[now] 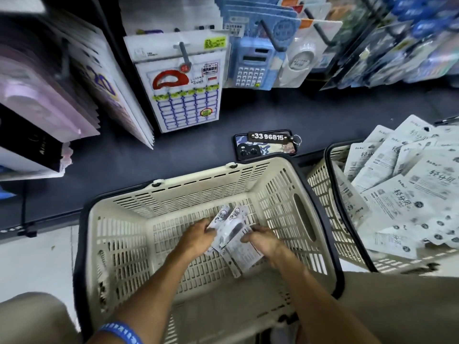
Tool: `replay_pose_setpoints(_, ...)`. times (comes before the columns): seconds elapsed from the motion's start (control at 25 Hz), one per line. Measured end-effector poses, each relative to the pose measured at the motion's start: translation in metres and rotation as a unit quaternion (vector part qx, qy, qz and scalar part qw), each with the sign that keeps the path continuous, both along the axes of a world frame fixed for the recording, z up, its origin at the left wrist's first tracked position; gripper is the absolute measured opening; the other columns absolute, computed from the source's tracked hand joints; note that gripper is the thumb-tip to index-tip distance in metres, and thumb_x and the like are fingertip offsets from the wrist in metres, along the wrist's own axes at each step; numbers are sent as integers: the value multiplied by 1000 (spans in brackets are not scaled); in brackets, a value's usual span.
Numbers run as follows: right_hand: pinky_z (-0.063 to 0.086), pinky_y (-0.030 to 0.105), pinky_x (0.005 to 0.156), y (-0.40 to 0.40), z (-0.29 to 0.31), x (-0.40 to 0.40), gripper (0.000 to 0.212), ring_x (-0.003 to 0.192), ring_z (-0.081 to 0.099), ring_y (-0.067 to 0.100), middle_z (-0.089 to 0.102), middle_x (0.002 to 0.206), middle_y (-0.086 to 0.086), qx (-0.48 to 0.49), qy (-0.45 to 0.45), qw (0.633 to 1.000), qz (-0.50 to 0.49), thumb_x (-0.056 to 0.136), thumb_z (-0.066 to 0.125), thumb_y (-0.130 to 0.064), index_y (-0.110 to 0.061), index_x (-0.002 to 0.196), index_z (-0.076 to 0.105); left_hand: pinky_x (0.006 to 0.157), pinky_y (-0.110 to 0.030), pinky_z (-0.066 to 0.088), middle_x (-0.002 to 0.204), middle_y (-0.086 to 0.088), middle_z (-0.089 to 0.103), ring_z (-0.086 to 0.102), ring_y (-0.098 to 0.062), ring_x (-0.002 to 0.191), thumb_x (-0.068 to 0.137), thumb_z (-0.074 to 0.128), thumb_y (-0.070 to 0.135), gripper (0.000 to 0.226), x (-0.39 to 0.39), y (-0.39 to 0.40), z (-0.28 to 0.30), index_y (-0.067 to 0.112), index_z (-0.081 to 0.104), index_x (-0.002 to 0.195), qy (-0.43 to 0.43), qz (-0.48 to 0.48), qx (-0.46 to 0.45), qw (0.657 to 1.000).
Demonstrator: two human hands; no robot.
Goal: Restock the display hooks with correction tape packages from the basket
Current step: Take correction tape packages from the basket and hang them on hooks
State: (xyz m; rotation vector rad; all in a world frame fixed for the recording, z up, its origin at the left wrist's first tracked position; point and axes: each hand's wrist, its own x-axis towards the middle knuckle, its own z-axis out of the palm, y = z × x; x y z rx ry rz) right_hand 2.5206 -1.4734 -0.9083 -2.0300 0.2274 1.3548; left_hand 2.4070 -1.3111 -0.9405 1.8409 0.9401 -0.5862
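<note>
**Gathering correction tape packages from the basket floor**

Both hands are down inside the cream basket [129,209], which serves here as the landmark. The left hand [196,240] pinches the left edge of a small cluster of correction tape packages [233,234]; the right hand [263,242] curls round the cluster's right edge. The packages lie fanned and overlapping at the middle of the basket floor, and motion blur leaves their exact count unclear. No other stock shows in this basket, so these appear to be the last of its load. Beyond the basket's far rim, a phone [263,147] with a numbered key tag [269,137] lies on the dark shelf [347,112]. Above that shelf hang the display hooks [270,36], carrying a calculator pack [252,65] and a label-sheet pack [186,95]. To the basket's right stands a second basket [320,184] heaped with white sachets [407,184]. Judged stage: the final pickup is under way; lifting the packages and threading them onto a hook is still to do. Which hook takes them cannot be told.
</note>
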Motion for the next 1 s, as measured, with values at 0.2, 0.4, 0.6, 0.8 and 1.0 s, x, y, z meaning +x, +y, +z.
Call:
replay_pose_setpoints(0.2,61,41,86,-2,-11,-19,20,100,69,26,70,118,10,-47,6,997,60,90,63,-8,-15,109,62,100,-39,52,142,-2,60,60,-25,123,78,78,58,81,10,-15,-8,24,49,145,14,12,-10,1000)
replay_pose_setpoints(0.4,55,31,82,-4,10,-1,23,103,67,28,68,116,12,-114,-103,976,152,101,49,-16,-4,117,62,88,-33,57,115,3,74,69,-18,99,72,91,32,57,28,-20,-14,24,66,122,8,56,-39,998)
replay_pose_setpoints(0.6,61,31,86,-11,60,-9,51,96,69,15,56,141,-4,-31,-324,922,212,97,54,-8,-31,142,52,74,-29,55,99,3,77,72,-24,98,80,83,20,23,28,-23,4,25,72,100,-37,155,-166,973)
replay_pose_setpoints(0.8,51,37,105,-9,105,-38,29,129,54,7,60,137,-11,265,-257,928,47,84,65,0,-17,105,76,73,-33,62,102,-3,80,77,-23,91,89,62,-10,40,11,-21,62,14,67,121,-167,241,-266,918)
replay_pose_setpoints(1.0,58,23,84,2,183,-23,46,110,64,0,61,129,-10,334,-323,875,-140,86,79,-19,-34,126,61,87,-47,60,110,-4,78,74,-26,98,89,66,-4,48,27,-9,160,17,60,132,-295,262,-258,882)
